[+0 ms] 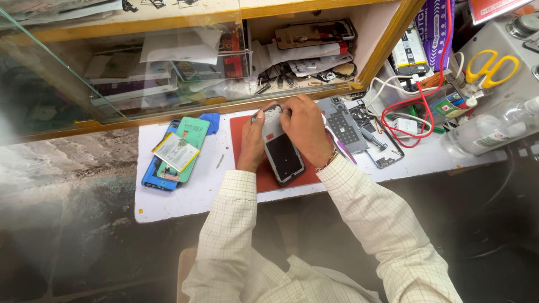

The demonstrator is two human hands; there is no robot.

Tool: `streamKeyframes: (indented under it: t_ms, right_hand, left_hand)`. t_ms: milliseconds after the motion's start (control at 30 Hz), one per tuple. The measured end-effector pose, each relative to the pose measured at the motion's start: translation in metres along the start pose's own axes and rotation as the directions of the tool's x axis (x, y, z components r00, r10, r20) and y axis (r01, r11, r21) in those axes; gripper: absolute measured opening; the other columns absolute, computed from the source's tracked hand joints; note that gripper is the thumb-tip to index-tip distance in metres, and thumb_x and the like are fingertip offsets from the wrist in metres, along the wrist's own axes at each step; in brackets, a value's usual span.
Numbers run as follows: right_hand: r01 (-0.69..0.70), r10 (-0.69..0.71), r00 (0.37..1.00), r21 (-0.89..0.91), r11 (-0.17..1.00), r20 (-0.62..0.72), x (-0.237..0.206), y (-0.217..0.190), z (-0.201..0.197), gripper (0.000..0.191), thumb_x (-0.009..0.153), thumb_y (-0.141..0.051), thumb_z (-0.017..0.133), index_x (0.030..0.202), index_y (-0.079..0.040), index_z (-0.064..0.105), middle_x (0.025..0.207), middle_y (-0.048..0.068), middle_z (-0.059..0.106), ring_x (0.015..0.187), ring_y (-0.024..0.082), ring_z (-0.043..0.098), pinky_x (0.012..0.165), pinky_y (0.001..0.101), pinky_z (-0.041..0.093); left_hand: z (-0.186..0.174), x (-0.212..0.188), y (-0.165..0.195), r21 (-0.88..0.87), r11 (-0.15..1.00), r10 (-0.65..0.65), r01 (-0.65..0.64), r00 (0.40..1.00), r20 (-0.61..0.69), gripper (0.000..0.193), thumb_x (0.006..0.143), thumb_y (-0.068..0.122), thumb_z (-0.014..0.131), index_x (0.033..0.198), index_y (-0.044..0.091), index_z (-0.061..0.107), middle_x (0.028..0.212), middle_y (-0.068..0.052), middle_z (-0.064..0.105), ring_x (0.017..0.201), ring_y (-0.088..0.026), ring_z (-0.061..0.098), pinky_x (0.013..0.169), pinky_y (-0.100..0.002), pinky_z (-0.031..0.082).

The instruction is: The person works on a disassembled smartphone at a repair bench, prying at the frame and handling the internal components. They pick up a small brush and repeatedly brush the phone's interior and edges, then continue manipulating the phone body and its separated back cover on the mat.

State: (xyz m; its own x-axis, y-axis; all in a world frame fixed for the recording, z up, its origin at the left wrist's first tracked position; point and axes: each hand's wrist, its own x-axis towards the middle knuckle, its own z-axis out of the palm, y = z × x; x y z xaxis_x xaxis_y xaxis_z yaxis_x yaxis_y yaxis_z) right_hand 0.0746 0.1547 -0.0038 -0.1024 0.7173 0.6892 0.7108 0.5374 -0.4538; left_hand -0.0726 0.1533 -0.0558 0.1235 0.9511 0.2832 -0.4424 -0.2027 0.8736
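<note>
Opened phone frame [282,147], dark inner panel up, lying at centre on a red work mat [242,130] atop the white bench [185,196]. Left hand [251,147] at 9 o'clock of the frame, fingers curled against its left edge, steadying it. Right hand [306,130] at 2 o'clock of the frame, fingers bent down over its top end, pinching or pressing there (fingertips hidden, so exact grip not readable). Cream checked sleeves [359,219] running in from 6 o'clock. At 9 o'clock of the mat: blue phone shell [152,178] with a green back cover [195,134] stacked on it and a flat battery [175,151] laid across both; small blue pick [210,122] just beyond. At 3 o'clock of the right hand: grey metal phone midframe [343,126] with loose parts beside. Farther toward 2 o'clock: tangle of red and white wires [415,112], yellow-handled scissors [491,68], clear plastic bottle [488,130] on its side. At 12 o'clock: wooden shelf [224,106] behind a glass pane, holding boxes, papers and spare phone parts.
</note>
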Motion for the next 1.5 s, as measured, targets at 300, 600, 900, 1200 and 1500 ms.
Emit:
streamKeyframes:
  t_ms: [300,600,900,1200,1500]
  right_hand:
    - [-0.126,0.128,0.99,0.047,0.991,-0.05,-0.043,0.019,-0.009,0.004,0.085,-0.003,0.071,0.087,0.0,0.073,0.083,0.017,0.069,0.075,0.033,0.068,0.069,0.0407,0.053]
    - [-0.534,0.451,0.845,0.418,0.735,0.287,-0.099,0.037,-0.033,0.009,0.098,-0.009,0.066,0.103,-0.001,0.068,0.089,0.006,0.071,0.081,0.009,0.064,0.073,0.0265,0.052]
    - [-0.208,0.124,0.955,0.312,0.927,0.268,-0.073,0.03,-0.057,0.008,0.092,-0.004,0.07,0.099,0.0,0.068,0.094,0.008,0.072,0.082,0.018,0.067,0.073,0.0302,0.051]
    - [-0.09,0.052,0.993,0.394,0.915,0.106,-0.085,-0.042,-0.02,0.016,0.088,-0.003,0.077,0.103,0.0,0.073,0.093,0.008,0.07,0.08,0.021,0.071,0.07,0.0311,0.056]
    - [0.08,-0.121,0.987,0.332,0.94,0.106,-0.078,-0.053,0.001,0.01,0.089,0.001,0.071,0.098,0.0,0.068,0.095,0.01,0.063,0.078,0.024,0.068,0.068,0.0317,0.055]
  left_hand:
    - [-0.001,-0.005,-0.004,-0.032,0.997,0.072,-0.072,0.997,0.003,0.048,0.111,0.033,0.044,0.14,-0.003,0.06,0.131,-0.013,0.068,0.116,-0.021,0.063,0.102,-0.034,0.052]
    - [0.014,-0.044,-0.01,-0.216,0.971,0.04,-0.105,0.959,-0.282,0.045,0.106,0.028,0.054,0.141,0.0,0.056,0.126,-0.01,0.065,0.114,-0.017,0.063,0.101,-0.031,0.052]
    - [-0.005,-0.104,-0.004,-0.1,0.982,-0.179,0.16,0.958,-0.224,0.035,0.096,0.0,0.063,0.131,-0.005,0.059,0.119,-0.012,0.07,0.108,-0.016,0.066,0.099,-0.031,0.052]
    - [-0.007,-0.109,-0.008,-0.051,0.99,-0.143,0.135,0.965,-0.219,0.03,0.098,-0.002,0.061,0.128,-0.005,0.06,0.117,-0.009,0.071,0.103,-0.013,0.066,0.094,-0.028,0.053]
    - [-0.015,-0.107,-0.011,-0.088,0.987,-0.148,0.132,0.966,-0.211,0.024,0.099,-0.005,0.058,0.123,-0.007,0.061,0.112,-0.011,0.072,0.101,-0.013,0.068,0.09,-0.027,0.055]
